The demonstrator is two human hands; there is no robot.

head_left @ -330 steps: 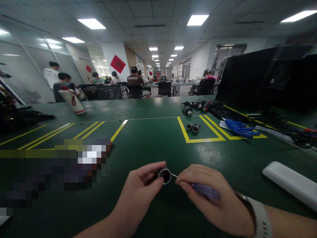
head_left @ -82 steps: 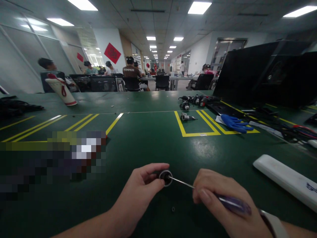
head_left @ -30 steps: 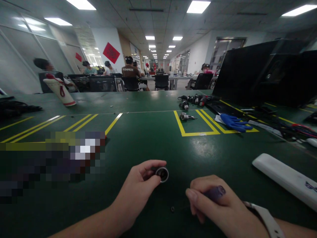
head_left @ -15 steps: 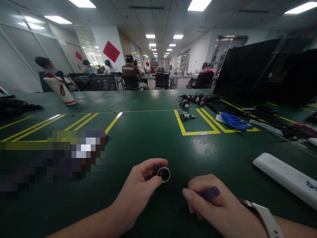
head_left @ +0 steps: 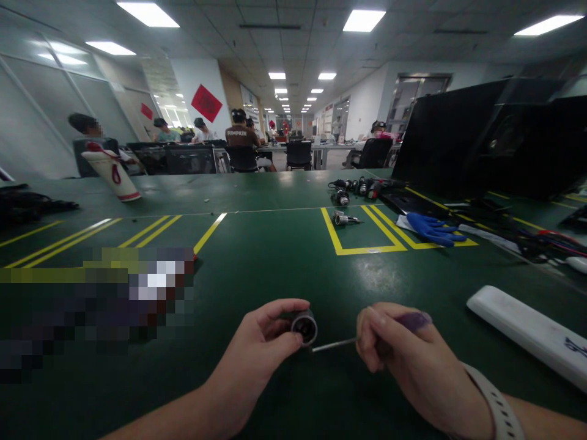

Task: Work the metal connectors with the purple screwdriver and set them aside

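Between thumb and fingers, my left hand (head_left: 263,348) grips a short round metal connector shell (head_left: 304,328), its open, dark-centred end turned toward me. My right hand (head_left: 397,342) is closed around the purple handle of a screwdriver (head_left: 334,345). Its thin metal shaft points left, with the tip close to the lower right of the connector's rim; whether the two touch I cannot tell. On the wrist of that hand is a light-coloured strap (head_left: 496,397).
A metal connector (head_left: 340,218) lies inside yellow tape lines, with more cabled parts (head_left: 362,186) behind it. To the right are a blue glove (head_left: 431,228), a white case (head_left: 527,330) and a dark monitor (head_left: 454,134). A cup (head_left: 112,175) leans far left; people sit beyond.
My right hand has risen and shifted right, swinging the screwdriver so its shaft now points left toward the connector. My left hand stays nearly where it was. The view has tilted slightly up.
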